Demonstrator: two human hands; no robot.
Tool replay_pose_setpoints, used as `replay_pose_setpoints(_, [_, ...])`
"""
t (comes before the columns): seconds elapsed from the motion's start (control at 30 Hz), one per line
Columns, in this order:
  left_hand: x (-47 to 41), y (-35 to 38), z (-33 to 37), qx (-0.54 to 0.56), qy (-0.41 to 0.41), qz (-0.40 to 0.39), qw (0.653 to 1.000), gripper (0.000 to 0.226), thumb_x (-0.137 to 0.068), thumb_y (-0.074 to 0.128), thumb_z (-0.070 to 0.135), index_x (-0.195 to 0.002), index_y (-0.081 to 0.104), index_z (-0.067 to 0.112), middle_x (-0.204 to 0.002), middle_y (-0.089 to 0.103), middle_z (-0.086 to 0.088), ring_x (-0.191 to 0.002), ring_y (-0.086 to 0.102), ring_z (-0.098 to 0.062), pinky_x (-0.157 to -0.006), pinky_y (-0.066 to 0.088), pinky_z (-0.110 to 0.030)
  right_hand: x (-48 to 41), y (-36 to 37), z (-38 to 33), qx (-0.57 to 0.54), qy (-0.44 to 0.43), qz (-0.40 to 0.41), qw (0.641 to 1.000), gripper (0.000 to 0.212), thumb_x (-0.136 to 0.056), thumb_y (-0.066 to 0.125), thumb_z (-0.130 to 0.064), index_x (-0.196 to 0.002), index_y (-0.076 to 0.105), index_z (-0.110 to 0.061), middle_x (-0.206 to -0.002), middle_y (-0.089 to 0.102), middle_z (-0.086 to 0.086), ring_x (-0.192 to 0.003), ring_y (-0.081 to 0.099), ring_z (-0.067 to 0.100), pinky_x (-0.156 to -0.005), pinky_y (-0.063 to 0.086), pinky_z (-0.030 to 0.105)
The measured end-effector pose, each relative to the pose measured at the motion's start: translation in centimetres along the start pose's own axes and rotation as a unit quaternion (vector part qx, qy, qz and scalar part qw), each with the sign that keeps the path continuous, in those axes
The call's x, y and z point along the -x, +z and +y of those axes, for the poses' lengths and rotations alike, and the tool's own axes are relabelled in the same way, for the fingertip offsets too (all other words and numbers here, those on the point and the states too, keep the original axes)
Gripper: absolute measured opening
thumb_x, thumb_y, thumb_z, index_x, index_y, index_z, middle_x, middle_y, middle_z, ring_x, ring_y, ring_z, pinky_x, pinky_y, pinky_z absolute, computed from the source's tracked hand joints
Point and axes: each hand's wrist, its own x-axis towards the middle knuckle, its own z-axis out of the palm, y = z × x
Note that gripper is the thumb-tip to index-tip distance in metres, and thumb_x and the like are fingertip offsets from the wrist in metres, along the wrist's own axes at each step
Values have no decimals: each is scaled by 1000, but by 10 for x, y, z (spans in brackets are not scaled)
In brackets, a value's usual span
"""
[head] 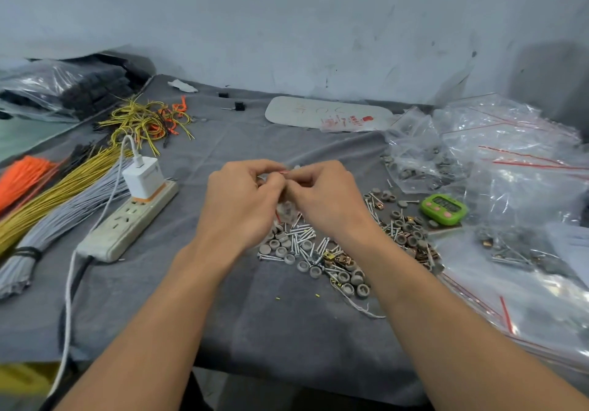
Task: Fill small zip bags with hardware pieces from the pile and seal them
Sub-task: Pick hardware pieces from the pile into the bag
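Both hands are close together over the grey-covered surface (255, 321), fingertips meeting. Left hand (236, 203) and right hand (328, 200) each pinch the top edge of a small zip bag (284, 210). Its red seal strip (283, 172) shows between the fingertips. The clear body hangs down between the palms with some pieces inside, too blurred to name.

The pile (318, 251) of screws, grey round caps and brass bits lies on the surface just below the hands and runs off to the right under the right wrist. A green timer (443, 209) sits right of the right hand, past the pile. A heap of clear bags (516, 162) lies further right, some holding hardware.

A power strip (127, 222) lies left of the left hand, with a white charger (144, 178) plugged into it. Bundles of grey, yellow and orange wire (63, 197) lie further left. Loose yellow wire loops (143, 120) lie beyond the left hand. A flat white pouch (318, 112) lies beyond both hands, near the wall (318, 28).
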Motion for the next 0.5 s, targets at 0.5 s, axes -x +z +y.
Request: replay_pose_setpoints(0.5, [0, -5, -1, 13, -10, 33, 999, 29, -84, 55, 15, -97, 79, 26, -39, 52, 9, -33, 44, -3, -38, 31, -11, -5, 7, 39, 375, 58, -185, 907, 23, -85, 57, -4, -100, 71, -15, -92, 68, 8, -82, 63, 29, -71, 50, 32])
